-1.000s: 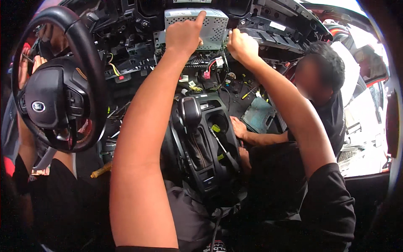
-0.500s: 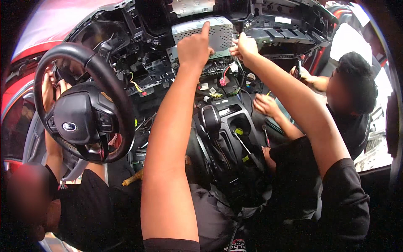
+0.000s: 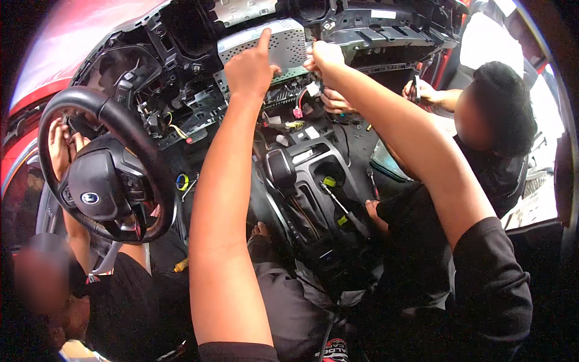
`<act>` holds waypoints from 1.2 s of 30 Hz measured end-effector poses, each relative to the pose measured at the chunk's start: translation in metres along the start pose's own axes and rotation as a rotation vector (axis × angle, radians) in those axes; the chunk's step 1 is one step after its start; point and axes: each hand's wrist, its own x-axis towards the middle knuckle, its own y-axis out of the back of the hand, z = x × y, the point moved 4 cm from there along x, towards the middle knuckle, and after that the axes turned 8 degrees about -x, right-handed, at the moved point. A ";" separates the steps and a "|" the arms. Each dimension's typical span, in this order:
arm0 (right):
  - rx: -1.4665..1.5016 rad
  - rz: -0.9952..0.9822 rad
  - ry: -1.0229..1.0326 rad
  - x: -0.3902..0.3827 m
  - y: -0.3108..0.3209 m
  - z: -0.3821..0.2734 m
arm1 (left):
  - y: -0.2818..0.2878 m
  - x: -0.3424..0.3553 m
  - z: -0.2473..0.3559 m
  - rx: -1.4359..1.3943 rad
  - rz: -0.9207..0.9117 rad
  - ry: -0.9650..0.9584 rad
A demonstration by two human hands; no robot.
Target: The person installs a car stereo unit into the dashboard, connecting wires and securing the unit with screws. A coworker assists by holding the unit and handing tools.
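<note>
A silver metal box with rows of round holes [image 3: 283, 43] sits in the opened middle of the dashboard. My left hand [image 3: 248, 71] grips its near side, index finger stretched along the upper face and thumb out to the right; the other fingers are largely hidden. Beside the box's right edge is my right hand [image 3: 325, 55], fingers bent together. Whatever lies between those fingers is hidden. Under my right forearm, a co-worker's hand [image 3: 336, 101] reaches toward a white connector [image 3: 312, 89] and wires below the box. A pink connector [image 3: 297, 113] hangs nearby.
The steering wheel [image 3: 108, 163] stands at the left, where another person's hands [image 3: 59, 142] work behind it. A center console [image 3: 316, 181] with a gear shifter [image 3: 280, 169] holds a ratchet wrench [image 3: 344, 208]. The right-hand co-worker holds a dark, phone-like object [image 3: 415, 89].
The view has shifted, while my hands keep their places at the metal box. A co-worker's hand has moved from beside the console up to the wiring under the box.
</note>
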 end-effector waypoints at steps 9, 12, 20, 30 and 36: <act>-0.436 0.136 0.172 0.020 0.015 0.011 | -0.001 0.003 0.007 0.010 -0.004 -0.034; -0.237 0.057 0.151 -0.001 -0.002 0.001 | 0.003 0.000 -0.001 0.036 -0.026 -0.008; -0.400 0.097 0.125 -0.005 -0.006 -0.001 | -0.001 -0.002 -0.006 0.075 -0.037 0.005; -0.857 0.247 0.401 -0.011 0.016 -0.012 | 0.000 -0.001 0.002 0.059 0.003 0.013; -1.131 0.313 0.741 -0.047 0.032 -0.038 | -0.002 -0.001 0.002 0.079 0.000 0.036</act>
